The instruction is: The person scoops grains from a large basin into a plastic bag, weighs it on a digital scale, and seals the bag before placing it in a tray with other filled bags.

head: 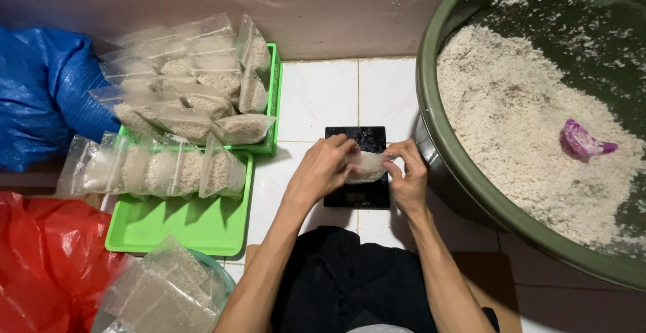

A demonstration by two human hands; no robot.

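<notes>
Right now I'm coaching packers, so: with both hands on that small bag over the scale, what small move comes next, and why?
Probably release it onto the black scale: the left hand and right hand both pinch the small filled bag directly above it, so no true weight can show.

Scale point(356, 198) on floor between trays point(202, 225) at left and basin point(471, 192) at right; scoop point(582, 141) in basin.

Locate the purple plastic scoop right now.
In the head view, the purple plastic scoop lies at far right on the heap of white grain inside the big green tub, right of both hands.
</notes>
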